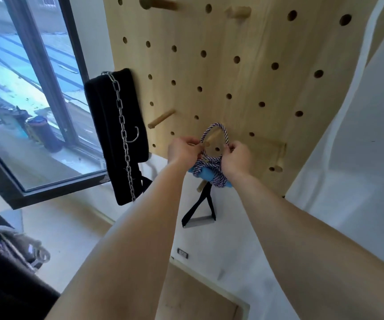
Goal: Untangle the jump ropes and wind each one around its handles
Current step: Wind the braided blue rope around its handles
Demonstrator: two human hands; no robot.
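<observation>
Head view: left hand (183, 150), right hand (238, 158) pinch rope loop (216, 128) at peg (212, 137); a miss may drop bundle (211, 172).

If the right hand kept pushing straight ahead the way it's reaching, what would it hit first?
Most likely the wooden pegboard straight ahead. The right hand pinches the rope loop close to the board, beside a peg; depth is hard to judge.

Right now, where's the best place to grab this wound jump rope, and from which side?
Probably the blue handles, from below: they lie bundled side by side, roughly level, with the rope coiled round them. The left hand and right hand pinch the loop at the peg.
</observation>
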